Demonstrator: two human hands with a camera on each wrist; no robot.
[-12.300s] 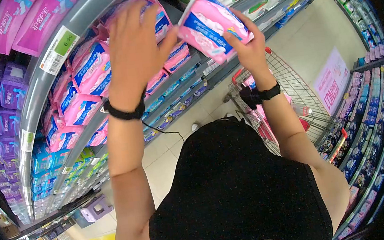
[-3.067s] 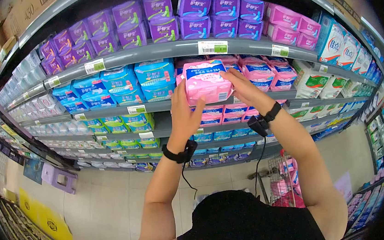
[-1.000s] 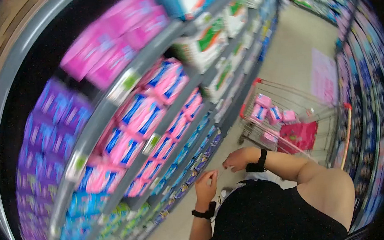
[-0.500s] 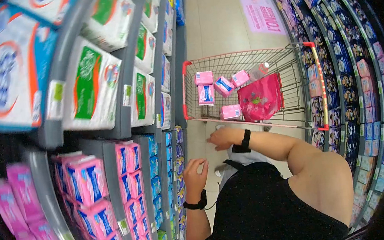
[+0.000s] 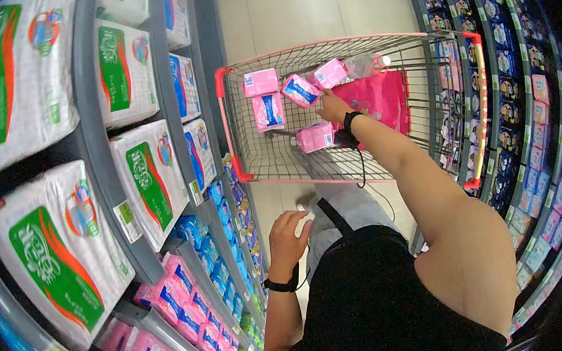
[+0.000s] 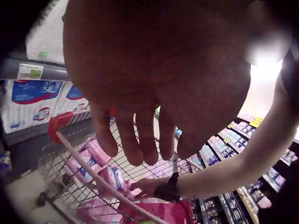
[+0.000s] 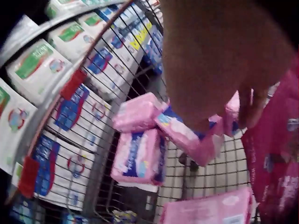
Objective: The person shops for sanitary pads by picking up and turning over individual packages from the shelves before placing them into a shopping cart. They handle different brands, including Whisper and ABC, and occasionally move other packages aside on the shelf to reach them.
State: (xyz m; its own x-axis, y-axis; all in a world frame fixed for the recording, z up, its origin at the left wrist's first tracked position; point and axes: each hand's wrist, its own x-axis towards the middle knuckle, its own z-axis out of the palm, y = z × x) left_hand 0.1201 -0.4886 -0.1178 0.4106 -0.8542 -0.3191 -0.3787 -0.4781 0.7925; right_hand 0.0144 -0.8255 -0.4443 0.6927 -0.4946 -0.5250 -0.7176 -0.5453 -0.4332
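My right hand (image 5: 334,107) reaches down into a wire shopping cart (image 5: 223,120), its fingertips right at the end of a pink-and-blue sanitary pad pack (image 5: 301,91). In the right wrist view the hand overlaps that pack (image 7: 180,130); I cannot tell whether the fingers grip it. Several more pink pad packs (image 5: 268,112) lie around it. Beside my right wrist is a crimson bag (image 5: 386,108) on the cart's floor. My left hand (image 5: 288,246) hangs outside the cart near my body, fingers extended and holding nothing, as the left wrist view also shows (image 6: 149,93).
A clear bottle (image 5: 360,66) lies behind the bag. Shelves at left bear large white-and-green packs (image 5: 150,181) and pink pad packs (image 5: 192,306). On the right, another shelf holds dark packs (image 5: 498,80) close by the cart's handle (image 5: 478,116). A cable (image 5: 363,167) hangs from my right wrist.
Earlier both hands held a pink pad pack at the shelf; now neither hand is there. The view has turned to the cart, and my right hand has moved from beside it down among the packs.
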